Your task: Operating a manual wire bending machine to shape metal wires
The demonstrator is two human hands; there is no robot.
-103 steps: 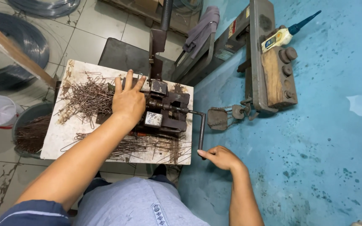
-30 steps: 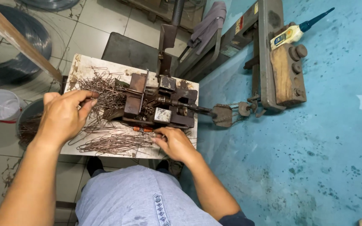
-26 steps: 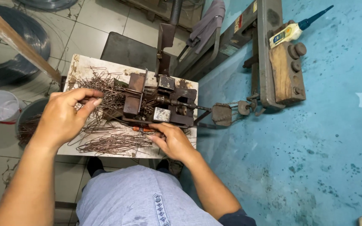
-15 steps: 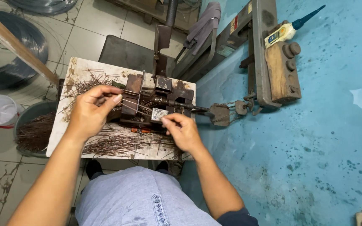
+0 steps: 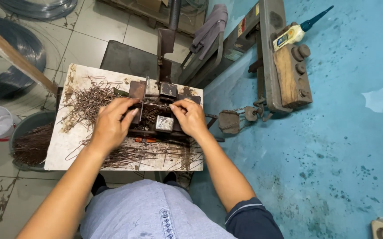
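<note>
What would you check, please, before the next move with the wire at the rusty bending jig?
1. Both hands on the wire: ok. The left hand and right hand each pinch an end of a thin wire across the jig.
2. Wire seated in the jig: cannot tell; it is too thin to see where it sits.
3. Fingers away from the jig's blocks: not ok; both sets of fingertips lie right against them.
4. Stock within reach: ok. A pile of bent wires lies by the left hand on the board.
5. Straight wires: ok; more lie along the board's near edge.
</note>
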